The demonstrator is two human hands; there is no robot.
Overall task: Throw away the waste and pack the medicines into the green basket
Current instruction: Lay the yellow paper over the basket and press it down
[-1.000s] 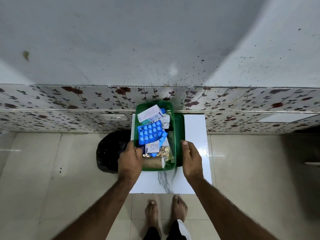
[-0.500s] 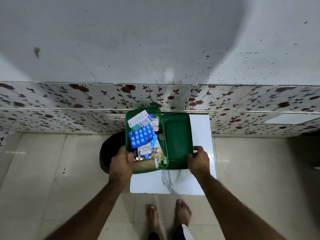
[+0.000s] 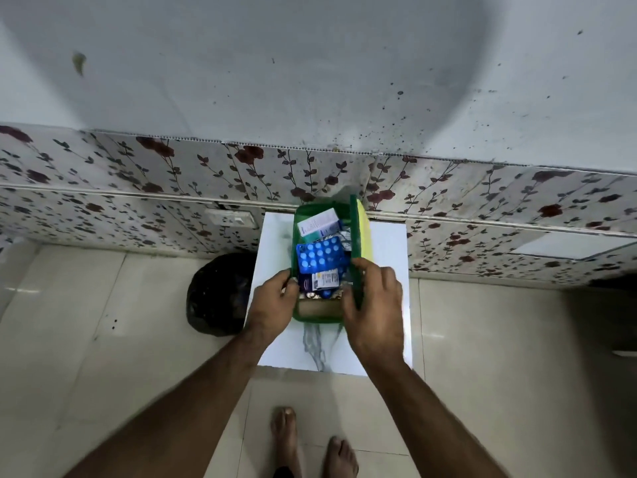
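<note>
The green basket (image 3: 297, 219) stands on a small white marble-top table (image 3: 386, 270). It holds a blue blister pack (image 3: 322, 257), a white and teal medicine box (image 3: 317, 223), a dark blue sachet, foil strips and a brown cardboard roll (image 3: 319, 308). My left hand (image 3: 272, 305) grips the basket's near-left edge. My right hand (image 3: 374, 312) holds the green lid (image 3: 355, 243) on edge along the basket's right side, its yellow-green underside (image 3: 363, 232) facing right.
A black waste bag (image 3: 220, 294) sits on the tiled floor left of the table. A flower-patterned wall band runs behind, with a white socket (image 3: 229, 219) on it. My bare feet (image 3: 310, 443) stand on the floor before the table.
The lid lay flat on the table to the right of the basket; my right hand has lifted it onto its edge against the basket's right side. My left hand stayed on the basket.
</note>
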